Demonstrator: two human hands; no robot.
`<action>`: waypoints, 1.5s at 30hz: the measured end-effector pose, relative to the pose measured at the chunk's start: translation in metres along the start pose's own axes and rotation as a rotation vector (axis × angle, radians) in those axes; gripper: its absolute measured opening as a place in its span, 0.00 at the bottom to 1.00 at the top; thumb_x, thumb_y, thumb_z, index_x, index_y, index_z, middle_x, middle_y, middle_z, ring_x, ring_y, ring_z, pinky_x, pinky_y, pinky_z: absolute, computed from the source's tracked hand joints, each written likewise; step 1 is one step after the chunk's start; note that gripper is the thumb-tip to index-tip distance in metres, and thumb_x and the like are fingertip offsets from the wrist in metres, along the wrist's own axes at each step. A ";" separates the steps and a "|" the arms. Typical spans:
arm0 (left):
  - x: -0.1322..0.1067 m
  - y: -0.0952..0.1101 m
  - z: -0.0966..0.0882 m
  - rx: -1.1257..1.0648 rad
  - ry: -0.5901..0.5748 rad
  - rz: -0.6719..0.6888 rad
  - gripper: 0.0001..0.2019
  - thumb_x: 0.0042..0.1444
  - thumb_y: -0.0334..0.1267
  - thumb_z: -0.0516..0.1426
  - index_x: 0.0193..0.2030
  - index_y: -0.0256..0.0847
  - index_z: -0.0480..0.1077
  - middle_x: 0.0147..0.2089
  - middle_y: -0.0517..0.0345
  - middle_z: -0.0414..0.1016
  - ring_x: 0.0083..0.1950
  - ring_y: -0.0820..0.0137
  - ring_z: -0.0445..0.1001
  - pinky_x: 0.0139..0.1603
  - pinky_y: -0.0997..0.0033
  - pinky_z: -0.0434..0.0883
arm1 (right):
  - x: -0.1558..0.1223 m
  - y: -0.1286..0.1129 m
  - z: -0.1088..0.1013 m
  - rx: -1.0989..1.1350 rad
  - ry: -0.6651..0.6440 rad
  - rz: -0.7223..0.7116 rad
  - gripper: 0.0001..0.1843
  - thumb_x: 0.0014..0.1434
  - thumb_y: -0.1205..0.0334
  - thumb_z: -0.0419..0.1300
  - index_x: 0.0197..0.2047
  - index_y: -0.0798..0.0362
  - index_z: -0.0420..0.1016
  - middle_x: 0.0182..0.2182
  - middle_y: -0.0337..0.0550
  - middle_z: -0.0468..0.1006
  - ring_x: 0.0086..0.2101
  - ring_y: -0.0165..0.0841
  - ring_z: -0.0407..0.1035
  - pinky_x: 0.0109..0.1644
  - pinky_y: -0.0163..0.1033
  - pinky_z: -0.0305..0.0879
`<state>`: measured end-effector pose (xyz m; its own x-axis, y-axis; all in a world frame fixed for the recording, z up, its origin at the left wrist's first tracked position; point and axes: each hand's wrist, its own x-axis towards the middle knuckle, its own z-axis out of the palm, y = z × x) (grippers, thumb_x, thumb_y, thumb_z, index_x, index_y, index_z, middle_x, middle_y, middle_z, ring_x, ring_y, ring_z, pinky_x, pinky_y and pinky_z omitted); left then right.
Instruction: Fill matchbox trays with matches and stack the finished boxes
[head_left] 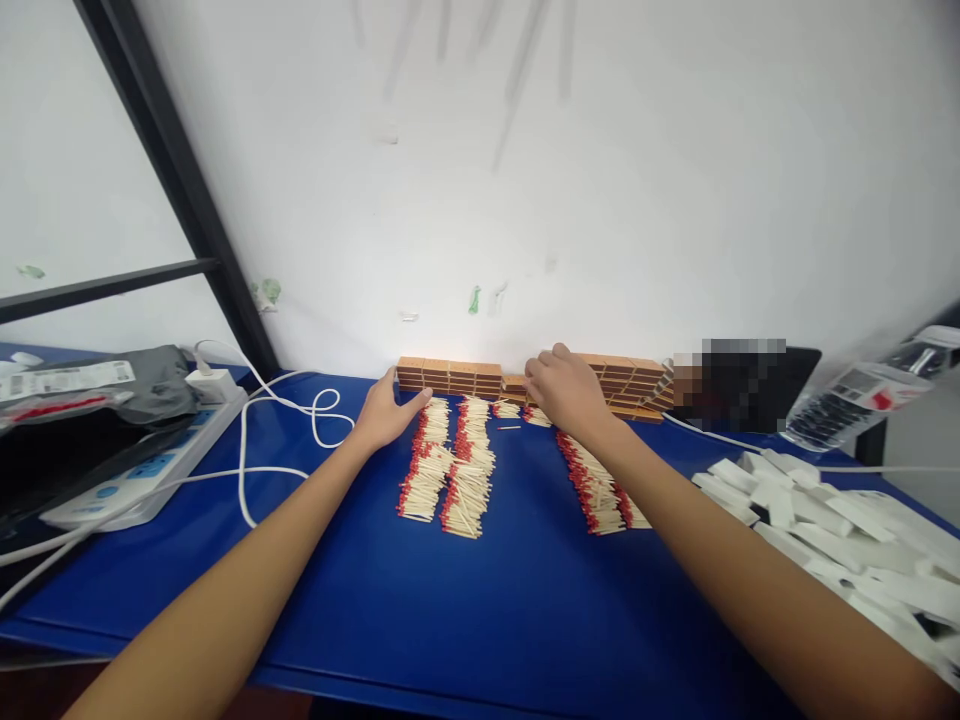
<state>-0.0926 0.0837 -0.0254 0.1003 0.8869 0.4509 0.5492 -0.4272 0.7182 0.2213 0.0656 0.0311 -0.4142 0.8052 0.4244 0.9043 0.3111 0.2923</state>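
Observation:
A row of stacked matchboxes [450, 377], orange on top with dark striker sides, stands along the wall. My left hand [384, 412] rests at the left end of this row, thumb spread away from the fingers. At a low gap in the row, my right hand [564, 388] has its fingers bent down over the boxes; what they grip, if anything, is hidden. Taller matchbox stacks [630, 380] continue to its right. Red-tipped matches [469, 470] lie in two long bands between the hands, and more matches [596, 490] lie partly under my right forearm. One loose match [508, 428] lies apart.
At left, a white power strip [161, 460] with cables lies beside a grey plastic bag [142, 385]. White box-like pieces [832, 530] are heaped at right. Behind them, a clear bottle [862, 395] leans near a dark, partly pixelated object [795, 380]. Everything rests on a blue tabletop [450, 620].

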 end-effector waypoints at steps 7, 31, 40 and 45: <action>0.001 -0.004 0.002 0.204 0.249 -0.117 0.33 0.64 0.53 0.63 0.68 0.32 0.68 0.72 0.29 0.71 0.77 0.41 0.66 0.79 0.41 0.62 | -0.028 0.019 -0.015 0.092 0.053 -0.031 0.12 0.74 0.63 0.56 0.43 0.54 0.81 0.42 0.56 0.83 0.47 0.48 0.70 0.52 0.49 0.63; -0.047 0.074 0.018 0.187 0.135 0.493 0.06 0.70 0.39 0.60 0.46 0.46 0.80 0.46 0.55 0.86 0.51 0.59 0.81 0.58 0.54 0.76 | -0.132 0.180 -0.031 0.260 -0.560 0.891 0.15 0.56 0.55 0.78 0.24 0.51 0.81 0.33 0.54 0.84 0.32 0.41 0.74 0.42 0.49 0.66; -0.048 0.073 0.016 0.177 0.128 0.539 0.04 0.69 0.35 0.61 0.46 0.45 0.79 0.44 0.56 0.86 0.48 0.60 0.81 0.54 0.56 0.76 | -0.138 0.187 -0.008 0.256 -0.769 0.837 0.16 0.50 0.57 0.79 0.21 0.52 0.78 0.32 0.55 0.84 0.34 0.45 0.79 0.42 0.48 0.72; -0.048 0.072 0.017 0.172 0.120 0.564 0.04 0.69 0.34 0.61 0.44 0.44 0.79 0.43 0.57 0.86 0.47 0.61 0.81 0.51 0.57 0.76 | -0.135 0.180 -0.015 0.239 -0.764 0.797 0.14 0.57 0.55 0.74 0.26 0.52 0.80 0.36 0.55 0.85 0.38 0.46 0.79 0.44 0.47 0.71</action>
<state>-0.0437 0.0136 -0.0041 0.3258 0.5015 0.8014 0.5660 -0.7825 0.2596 0.4384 0.0049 0.0390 0.3872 0.8893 -0.2433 0.9129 -0.4068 -0.0338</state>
